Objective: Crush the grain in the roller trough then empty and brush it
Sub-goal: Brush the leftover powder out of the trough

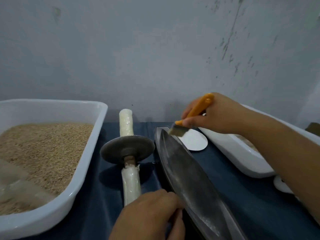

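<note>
Nearest, the left hand point(152, 213) curls over the near left rim of the trough point(188, 177), fingers bent down onto its edge and gripping it. The trough is a long, dark metal boat shape running from the bottom of the view away toward the wall, on a blue cloth point(230, 172). Pale dust streaks its inner faces; I see no whole grain in it.

Just left of the trough lies the roller point(128, 149): a grey metal disc on an axle with two white-wrapped handles, one pointing near, one far. The near handle passes right beside the left hand; whether they touch I cannot tell.

Further left sits a white tub point(83, 170) filled with tan grain point(39, 153).

At the far tip of the trough, the right hand point(216, 115) pinches the orange handle of a brush point(190, 116), thumb and fingers closed round it, bristles down on the trough's far end. A white disc point(195, 142) lies on the cloth just under the brush.

Right of the trough, beneath the right forearm, is a second white tub point(232, 153), with a little pale material showing inside.

Behind everything, a grey wall point(138, 49).
</note>
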`<state>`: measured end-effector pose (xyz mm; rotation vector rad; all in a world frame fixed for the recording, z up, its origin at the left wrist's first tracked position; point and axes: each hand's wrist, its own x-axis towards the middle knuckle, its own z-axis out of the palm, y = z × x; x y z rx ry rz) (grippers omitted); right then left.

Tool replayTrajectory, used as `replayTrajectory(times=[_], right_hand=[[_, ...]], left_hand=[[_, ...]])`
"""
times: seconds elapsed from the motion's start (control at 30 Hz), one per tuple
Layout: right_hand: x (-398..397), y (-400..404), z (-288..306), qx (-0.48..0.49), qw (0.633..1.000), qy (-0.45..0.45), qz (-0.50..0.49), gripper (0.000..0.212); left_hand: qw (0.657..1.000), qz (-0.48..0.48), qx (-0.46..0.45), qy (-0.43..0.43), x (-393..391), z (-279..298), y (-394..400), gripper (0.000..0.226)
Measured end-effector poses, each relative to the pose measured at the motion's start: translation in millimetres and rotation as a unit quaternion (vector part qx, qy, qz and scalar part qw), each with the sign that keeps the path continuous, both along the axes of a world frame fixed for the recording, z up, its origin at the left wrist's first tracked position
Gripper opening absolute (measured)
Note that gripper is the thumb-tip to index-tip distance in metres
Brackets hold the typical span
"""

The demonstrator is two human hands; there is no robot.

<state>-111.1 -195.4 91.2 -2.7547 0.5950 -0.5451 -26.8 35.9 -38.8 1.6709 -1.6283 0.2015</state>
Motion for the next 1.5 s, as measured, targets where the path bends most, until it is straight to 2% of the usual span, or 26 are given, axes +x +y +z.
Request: replayTrajectory(times=[0.07, 0.17, 0.3, 0.43, 0.5, 0.6, 0.73, 0.87, 1.0, 1.1, 1.23, 1.4, 1.5], right_hand=[[20.9, 1.6, -3.5, 0.024, 0.999, -0.027, -0.004, 0.003], [26.9, 9.6, -25.5, 0.039, 0.999, 0.01, 0.02, 0.005], [-11.7, 36.7, -42.3, 0.032, 0.995, 0.056, 0.079, 0.005], [-51.3, 72.4, -36.6, 0.023, 0.987, 0.105, 0.118, 0.015], [-64.8, 85.6, -26.1, 0.018, 0.987, 0.116, 0.109, 0.019], [-81.5, 88.9, -0.1, -0.018, 0.995, 0.098, 0.026, 0.023], [-106.0, 93.9, 21.9, 0.164, 0.985, -0.051, -0.007, 0.009], [-118.0, 109.3, 4.7, 0.219, 0.974, -0.01, -0.047, 0.011], [-106.9, 102.0, -7.4, 0.264, 0.959, -0.021, -0.1, 0.015], [-84.4, 83.2, -10.9, 0.3, 0.942, 0.025, -0.147, 0.013], [-53.6, 66.4, -16.0, 0.336, 0.915, 0.147, -0.171, 0.014], [-15.8, 66.8, -38.9, 0.294, 0.916, 0.214, -0.171, 0.016], [3.9, 66.8, -54.5, 0.225, 0.933, 0.215, -0.182, 0.02]], left_hand=[[1.0, -0.001, 0.004, 0.026, 0.6, -3.7, 1.1, 0.007], [0.998, 0.036, -0.018, 0.041, 4.2, -0.7, 2.0, 0.013], [0.991, 0.061, -0.033, 0.11, 9.9, 8.3, 2.6, 0.007], [0.987, 0.053, -0.028, 0.148, 12.0, 13.4, 5.8, 0.007], [0.985, 0.056, -0.021, 0.162, 11.6, 12.3, 6.6, 0.008], [0.983, 0.063, -0.01, 0.169, 11.7, 7.8, 6.6, 0.009], [0.981, 0.082, 0.01, 0.175, 11.7, 4.2, 5.5, 0.012], [0.98, 0.088, 0.02, 0.175, 12.0, -0.3, 2.4, 0.011], [0.981, 0.087, 0.023, 0.17, 7.7, -5.3, 2.6, 0.009], [0.981, 0.086, 0.031, 0.174, 6.9, -6.2, 3.2, 0.01], [0.981, 0.078, 0.032, 0.173, 8.6, -4.4, 1.9, 0.01], [0.983, 0.066, 0.032, 0.167, 10.1, -4.9, 0.9, 0.007], [0.983, 0.07, 0.03, 0.166, 12.5, -4.1, 0.9, 0.008]])
